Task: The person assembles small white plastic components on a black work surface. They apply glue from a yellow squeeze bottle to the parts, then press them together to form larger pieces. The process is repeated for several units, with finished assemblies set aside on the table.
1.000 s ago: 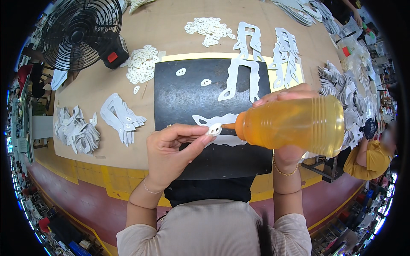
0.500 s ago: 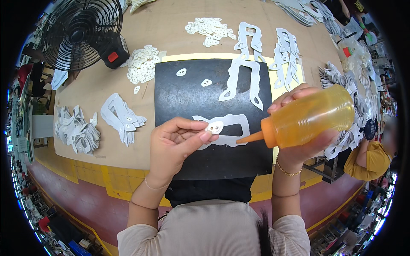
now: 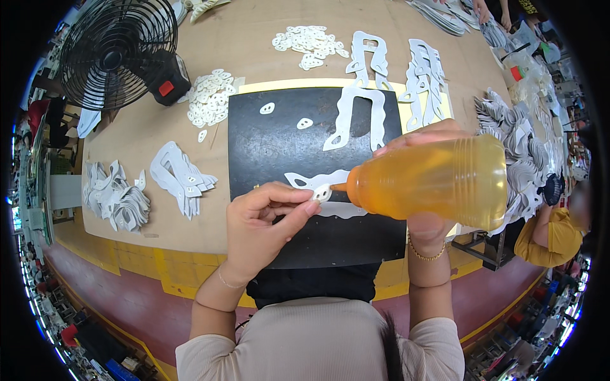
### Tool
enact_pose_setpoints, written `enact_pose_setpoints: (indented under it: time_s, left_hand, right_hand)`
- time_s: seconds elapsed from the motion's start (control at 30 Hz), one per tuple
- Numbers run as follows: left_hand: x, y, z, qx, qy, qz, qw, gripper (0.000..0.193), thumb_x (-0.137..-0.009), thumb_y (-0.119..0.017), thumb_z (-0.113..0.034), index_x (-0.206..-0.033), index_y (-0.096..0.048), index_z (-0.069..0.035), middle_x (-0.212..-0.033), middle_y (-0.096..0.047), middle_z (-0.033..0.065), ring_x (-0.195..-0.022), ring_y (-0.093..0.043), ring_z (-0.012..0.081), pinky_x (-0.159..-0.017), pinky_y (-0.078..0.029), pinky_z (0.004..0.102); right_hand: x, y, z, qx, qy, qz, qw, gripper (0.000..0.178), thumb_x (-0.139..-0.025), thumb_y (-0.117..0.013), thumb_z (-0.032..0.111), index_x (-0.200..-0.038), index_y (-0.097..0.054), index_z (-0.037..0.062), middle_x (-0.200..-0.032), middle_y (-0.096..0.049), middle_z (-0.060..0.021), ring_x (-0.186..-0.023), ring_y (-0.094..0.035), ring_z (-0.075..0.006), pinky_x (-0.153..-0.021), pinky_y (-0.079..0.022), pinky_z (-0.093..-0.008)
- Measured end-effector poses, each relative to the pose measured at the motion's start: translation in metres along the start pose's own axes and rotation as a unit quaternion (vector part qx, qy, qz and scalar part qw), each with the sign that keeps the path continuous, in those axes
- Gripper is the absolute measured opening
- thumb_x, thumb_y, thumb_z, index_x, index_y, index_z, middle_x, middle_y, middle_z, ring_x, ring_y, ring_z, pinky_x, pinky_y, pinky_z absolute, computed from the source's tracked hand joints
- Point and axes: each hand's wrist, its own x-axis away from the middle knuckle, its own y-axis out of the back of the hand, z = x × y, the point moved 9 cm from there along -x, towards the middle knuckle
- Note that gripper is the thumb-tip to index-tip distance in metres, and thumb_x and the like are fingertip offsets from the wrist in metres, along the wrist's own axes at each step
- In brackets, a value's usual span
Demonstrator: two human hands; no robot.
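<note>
Between thumb and fingers, my left hand (image 3: 264, 219) pinches a small white oval piece with holes (image 3: 321, 193). My right hand (image 3: 432, 219) is wrapped round a squeeze bottle (image 3: 438, 184) of amber liquid, tipped on its side with its orange nozzle at the white piece. Whether the tip touches it, I cannot tell. Underneath, a pale wavy-edged cut-out (image 3: 337, 208) lies on the black mat (image 3: 273, 244), partly hidden by the bottle and my hands. Farther up the mat are another U-shaped cut-out (image 3: 346, 120) and two loose oval pieces (image 3: 305, 123).
Heaps of small oval pieces (image 3: 210, 98) lie beyond the mat. Stacks of grey-white cut-outs (image 3: 181, 174) sit at the left, more (image 3: 508, 133) at the right. A black fan (image 3: 114, 57) stands at the far left. A person in a yellow top (image 3: 543, 238) is at the right.
The bottle has moved left, bringing its nozzle from over the wavy cut-out to the oval piece. My left hand has shifted slightly and tilted that piece.
</note>
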Motion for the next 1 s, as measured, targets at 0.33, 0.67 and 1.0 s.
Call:
enact_pose_setpoints:
  time_s: [0.33, 0.67, 1.0]
  left_hand:
    - [0.002, -0.001, -0.002, 0.004, -0.004, -0.014, 1.000, 0.017, -0.089, -0.070, 0.010, -0.106, -0.068, 0.008, -0.099, -0.072, 0.0160, -0.094, -0.073, 0.0193, -0.083, -0.060, 0.0261]
    - [-0.001, 0.001, 0.001, 0.059, 0.004, -0.032, 0.998, 0.020, -0.089, -0.069, 0.011, -0.105, -0.059, 0.005, -0.097, -0.071, 0.0155, -0.092, -0.074, 0.0190, -0.080, -0.060, 0.0244]
    - [-0.006, 0.002, 0.018, 0.128, 0.068, -0.007, 0.989, 0.038, -0.093, -0.069, 0.003, -0.129, -0.058, 0.006, -0.095, -0.069, 0.0093, -0.087, -0.068, 0.0145, -0.079, -0.056, 0.0258]
  right_hand:
    - [0.006, -0.004, -0.006, -0.004, -0.038, 0.017, 0.999, 0.086, -0.076, -0.072, 0.075, -0.112, -0.056, -0.0016, -0.099, -0.058, -0.0116, -0.083, -0.069, -0.0239, -0.071, -0.059, -0.0347]
    - [0.002, -0.003, 0.003, 0.019, 0.011, -0.005, 1.000, 0.080, -0.082, -0.067, 0.073, -0.109, -0.057, -0.0015, -0.095, -0.060, -0.0123, -0.079, -0.070, -0.0237, -0.069, -0.059, -0.0344]
    - [0.012, 0.000, -0.031, -0.220, -0.124, -0.067, 0.965, 0.083, -0.084, -0.055, 0.079, -0.102, -0.056, -0.0021, -0.086, -0.052, -0.0083, -0.069, -0.064, -0.0203, -0.059, -0.053, -0.0292]
